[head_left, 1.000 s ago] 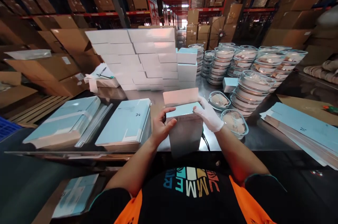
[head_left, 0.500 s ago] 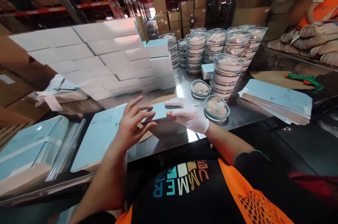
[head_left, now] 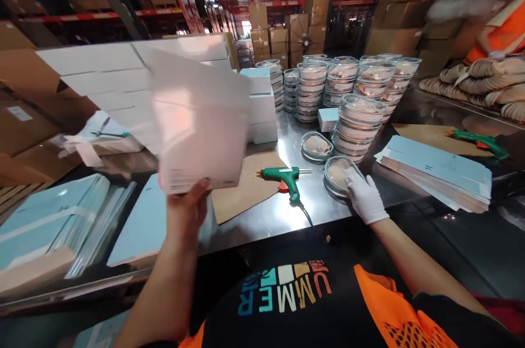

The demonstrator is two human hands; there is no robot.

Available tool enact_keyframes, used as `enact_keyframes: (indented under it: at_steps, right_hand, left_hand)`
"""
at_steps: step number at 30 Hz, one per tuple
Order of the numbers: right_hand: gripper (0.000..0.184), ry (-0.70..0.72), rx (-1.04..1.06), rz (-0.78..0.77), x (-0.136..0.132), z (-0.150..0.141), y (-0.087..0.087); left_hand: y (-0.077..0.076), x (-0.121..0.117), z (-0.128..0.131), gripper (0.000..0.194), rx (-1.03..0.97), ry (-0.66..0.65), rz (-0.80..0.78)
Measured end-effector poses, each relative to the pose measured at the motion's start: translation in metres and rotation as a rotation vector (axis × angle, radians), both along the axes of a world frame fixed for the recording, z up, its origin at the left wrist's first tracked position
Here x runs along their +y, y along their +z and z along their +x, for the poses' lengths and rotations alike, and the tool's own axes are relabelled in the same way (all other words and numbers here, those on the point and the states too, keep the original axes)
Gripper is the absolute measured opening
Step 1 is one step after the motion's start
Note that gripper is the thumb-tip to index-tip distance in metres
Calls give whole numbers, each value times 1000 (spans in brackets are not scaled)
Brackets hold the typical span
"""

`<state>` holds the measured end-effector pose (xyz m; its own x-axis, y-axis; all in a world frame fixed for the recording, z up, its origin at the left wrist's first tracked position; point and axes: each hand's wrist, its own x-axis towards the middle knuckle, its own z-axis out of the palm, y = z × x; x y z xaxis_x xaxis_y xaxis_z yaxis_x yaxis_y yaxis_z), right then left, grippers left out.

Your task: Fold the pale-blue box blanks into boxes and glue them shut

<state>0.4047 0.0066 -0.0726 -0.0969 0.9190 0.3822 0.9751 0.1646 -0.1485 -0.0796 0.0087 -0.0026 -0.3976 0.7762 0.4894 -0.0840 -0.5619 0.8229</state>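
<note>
Bare, my left hand [head_left: 191, 208] grips the lower edge of a white cardboard box [head_left: 203, 129], held up above the table and smeared by motion. Small print runs along the bottom of its face. My right hand [head_left: 366, 198], in a white glove, has its fingers on the near round clear-lidded container [head_left: 337, 174], which rests on the table. Through the lid something beige shows. Between my hands, a green hot glue gun [head_left: 289, 178] lies partly over a sheet of brown cardboard [head_left: 246, 195], its cord trailing to the table's front edge.
Stacks of clear-lidded containers [head_left: 311, 88] stand behind, with another container [head_left: 316, 145] close by. White boxes [head_left: 102, 82] form a wall at back left. Light-blue flat cartons [head_left: 437, 167] lie right, near a second glue gun [head_left: 478, 140]; more blue cartons [head_left: 49, 216] lie left.
My left hand has raised and turned the box upright, away from the table. My right hand has left the box and moved right onto the container. The near glue gun now shows.
</note>
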Motion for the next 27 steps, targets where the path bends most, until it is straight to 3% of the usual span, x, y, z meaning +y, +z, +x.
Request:
enact_keyframes:
  at_steps: [2, 4, 8, 11, 14, 17, 19, 21, 25, 27]
  right_hand:
    - [26, 5, 93, 94, 5, 5, 1]
    - [27, -9, 265, 232, 9, 0, 22]
    - [25, 163, 647, 481, 1, -24, 105]
    - [29, 424, 711, 325, -11, -51, 163]
    - [34, 610, 667, 73, -11, -92, 188]
    - [32, 723, 578, 62, -2, -135, 176]
    - [40, 753, 628, 94, 2, -154, 152]
    - [58, 715, 762, 103, 4, -164, 120]
    - [94, 631, 954, -4, 2, -180, 52]
    - [99, 648, 1028, -54, 0, -193, 33]
  left_hand:
    - [-31, 0, 8, 114, 65, 43, -93]
    - [-57, -2, 17, 111, 191, 68, -158]
    - [-93, -7, 26, 102, 283, 69, -235]
    - [-117, -7, 27, 103, 234, 44, -255]
    - [-139, -5, 30, 101, 276, -86, -299]
    - [-154, -6, 34, 99, 382, -139, -394]
    - [-157, -9, 36, 98, 428, -102, -426]
    - [-157, -12, 37, 104, 472, -78, -419]
    - [-144, -17, 37, 119, 467, -73, -283]
    - [-129, -18, 36, 105, 450, -26, -153]
